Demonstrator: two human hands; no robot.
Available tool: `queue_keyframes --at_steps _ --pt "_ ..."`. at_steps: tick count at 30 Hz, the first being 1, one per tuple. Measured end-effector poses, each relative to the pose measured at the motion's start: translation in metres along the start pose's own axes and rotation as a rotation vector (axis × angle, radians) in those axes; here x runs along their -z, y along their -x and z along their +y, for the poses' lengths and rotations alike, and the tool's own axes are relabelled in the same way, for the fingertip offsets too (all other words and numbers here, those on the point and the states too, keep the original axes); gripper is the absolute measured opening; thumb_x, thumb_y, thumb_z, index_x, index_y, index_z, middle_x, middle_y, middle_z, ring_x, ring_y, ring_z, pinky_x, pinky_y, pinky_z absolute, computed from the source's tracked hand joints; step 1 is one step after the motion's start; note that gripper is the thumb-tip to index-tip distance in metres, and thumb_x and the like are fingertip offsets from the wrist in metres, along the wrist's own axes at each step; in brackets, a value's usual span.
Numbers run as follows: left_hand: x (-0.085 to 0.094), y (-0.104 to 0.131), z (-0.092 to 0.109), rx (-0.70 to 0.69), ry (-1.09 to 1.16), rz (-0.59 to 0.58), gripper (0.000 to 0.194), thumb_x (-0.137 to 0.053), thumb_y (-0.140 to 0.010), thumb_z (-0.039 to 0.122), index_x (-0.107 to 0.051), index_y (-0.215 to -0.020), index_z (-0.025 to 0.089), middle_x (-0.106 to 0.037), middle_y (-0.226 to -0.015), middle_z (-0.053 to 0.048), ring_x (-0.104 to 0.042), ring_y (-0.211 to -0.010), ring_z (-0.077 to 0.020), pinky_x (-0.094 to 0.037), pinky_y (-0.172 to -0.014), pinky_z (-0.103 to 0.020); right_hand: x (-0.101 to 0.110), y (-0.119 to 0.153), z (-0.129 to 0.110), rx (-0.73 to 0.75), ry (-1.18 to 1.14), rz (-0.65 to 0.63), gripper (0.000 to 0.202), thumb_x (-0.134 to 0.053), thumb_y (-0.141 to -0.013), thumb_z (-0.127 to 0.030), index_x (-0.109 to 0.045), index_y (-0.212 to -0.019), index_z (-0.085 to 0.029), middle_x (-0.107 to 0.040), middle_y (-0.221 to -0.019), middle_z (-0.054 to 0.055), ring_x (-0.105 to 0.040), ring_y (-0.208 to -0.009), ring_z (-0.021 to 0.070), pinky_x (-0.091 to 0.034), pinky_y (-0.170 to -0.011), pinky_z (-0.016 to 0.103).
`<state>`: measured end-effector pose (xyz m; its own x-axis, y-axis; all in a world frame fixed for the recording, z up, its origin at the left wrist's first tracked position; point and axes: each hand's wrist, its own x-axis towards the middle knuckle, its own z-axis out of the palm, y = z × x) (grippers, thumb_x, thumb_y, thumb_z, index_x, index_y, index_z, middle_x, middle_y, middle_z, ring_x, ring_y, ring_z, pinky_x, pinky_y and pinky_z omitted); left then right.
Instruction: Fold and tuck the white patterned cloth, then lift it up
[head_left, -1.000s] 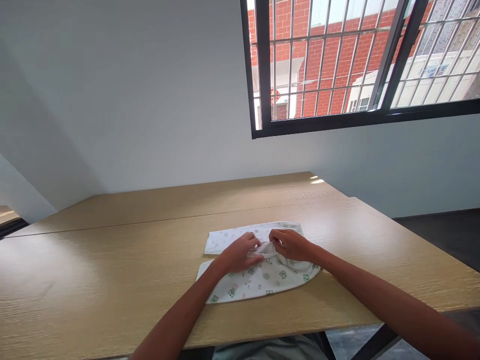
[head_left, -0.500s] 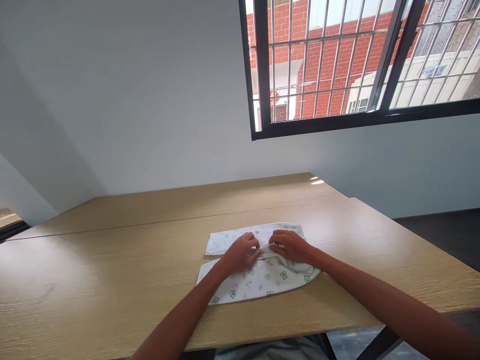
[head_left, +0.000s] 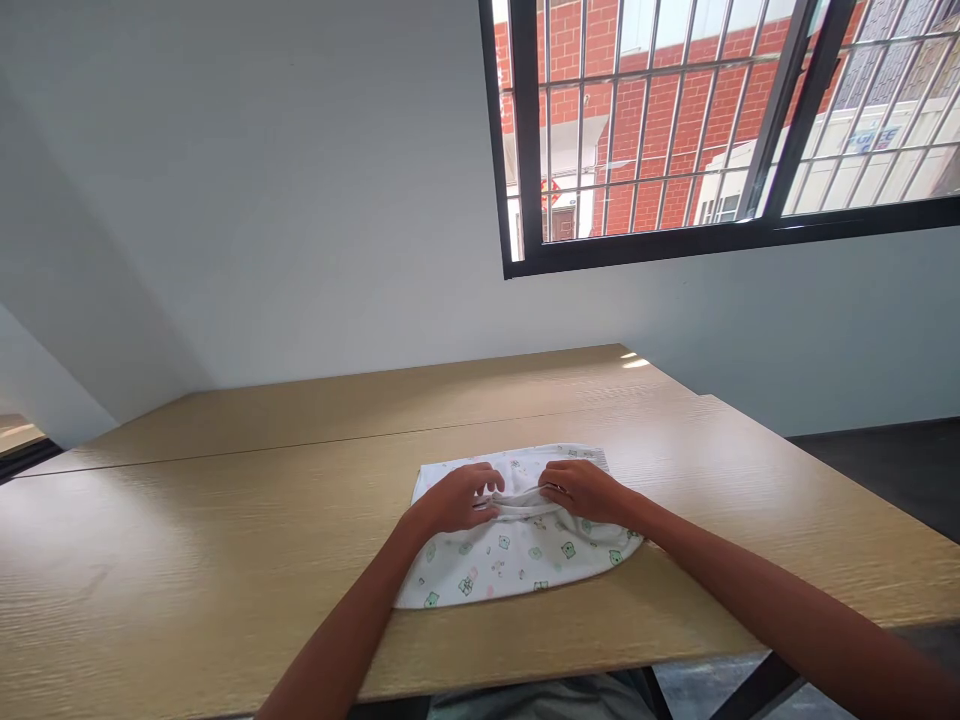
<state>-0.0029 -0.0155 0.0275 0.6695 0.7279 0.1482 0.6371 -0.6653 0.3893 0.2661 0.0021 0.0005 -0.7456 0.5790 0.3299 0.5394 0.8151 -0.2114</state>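
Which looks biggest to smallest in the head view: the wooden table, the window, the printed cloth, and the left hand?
1. Wooden table.
2. Window; cut off by the frame edge, and farther away.
3. Printed cloth.
4. Left hand, resting on the cloth; it looks about the same as the right hand.

Bare light wooden surface (head_left: 225,520) lies open all around the white printed cloth (head_left: 517,550); a grey wall (head_left: 300,200) blocks the far edge.
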Motion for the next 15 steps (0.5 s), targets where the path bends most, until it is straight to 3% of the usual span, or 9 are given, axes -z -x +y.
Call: queue_keyframes --at_steps 3,15 --pt "-0.0027 -0.0017 0.0030 -0.021 0.004 -0.011 0.020 -0.062 -0.076 0.023 -0.058 -0.096 0.022 -0.056 -0.091 -0.002 -0.052 -0.071 -0.0143 -0.044 -0.063 -0.024 0.0004 0.0008 -0.0009 0.015 0.005 0.008 0.017 -0.039 -0.097 -0.022 -0.056 -0.096 -0.020 -0.061 -0.083 0.002 -0.051 -0.068 0.0149 -0.030 -0.058 0.026" --pt "-0.0076 -0.0025 -0.0013 0.070 -0.028 -0.001 0.019 -0.059 -0.083 0.038 -0.058 -0.085 0.019 -0.056 -0.087 -0.003 -0.053 -0.071 -0.0153 -0.043 -0.061 -0.025 0.0017 0.0007 -0.0040 -0.032 0.018 -0.010 0.011 -0.043 -0.086 -0.012 -0.043 -0.077 -0.020 -0.048 -0.070 -0.002 -0.033 -0.055 0.0118 -0.021 -0.051 0.026"
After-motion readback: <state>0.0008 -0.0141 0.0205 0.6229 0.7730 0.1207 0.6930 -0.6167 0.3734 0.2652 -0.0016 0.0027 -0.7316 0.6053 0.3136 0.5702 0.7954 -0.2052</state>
